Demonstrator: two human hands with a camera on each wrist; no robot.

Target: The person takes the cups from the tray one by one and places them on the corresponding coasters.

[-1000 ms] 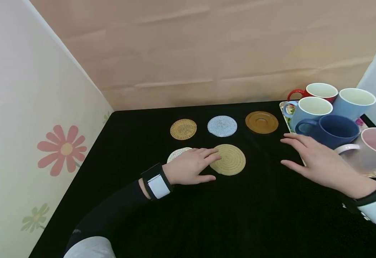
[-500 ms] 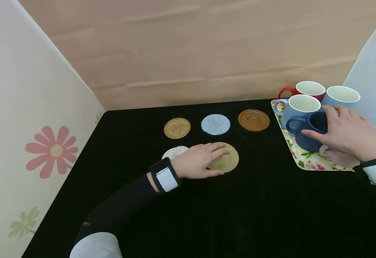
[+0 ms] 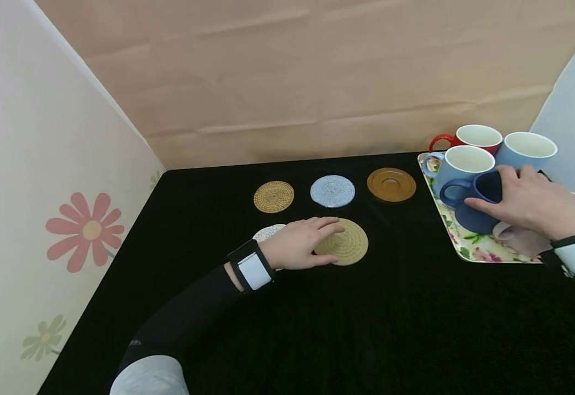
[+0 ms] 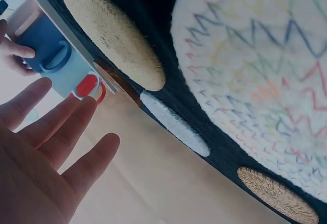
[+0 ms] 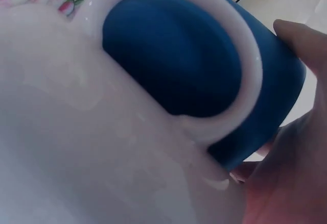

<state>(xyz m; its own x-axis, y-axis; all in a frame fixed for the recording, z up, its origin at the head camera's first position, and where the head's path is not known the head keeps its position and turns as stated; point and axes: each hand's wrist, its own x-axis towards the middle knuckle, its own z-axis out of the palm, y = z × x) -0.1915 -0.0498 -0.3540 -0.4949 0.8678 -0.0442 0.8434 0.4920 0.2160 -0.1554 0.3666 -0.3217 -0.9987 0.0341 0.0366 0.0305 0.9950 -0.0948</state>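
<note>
Dark blue mug (image 3: 476, 218), gripped round its side by the right hand (image 3: 539, 204), is at the floral tray (image 3: 482, 250) beside the pink mug (image 3: 524, 242); the left hand (image 3: 297, 244) is spread near the straw-coloured coaster (image 3: 351, 246). Probably rigid, slick and breakable, it should suit a body or handle hold.

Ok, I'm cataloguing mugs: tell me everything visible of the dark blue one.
The dark blue mug looks like smooth ceramic, with one looped handle pointing left in the head view. It appears slightly tilted, on or above the flowered tray; which is unclear. The right grip holds it near the rim, partly hiding its dark interior.
</note>
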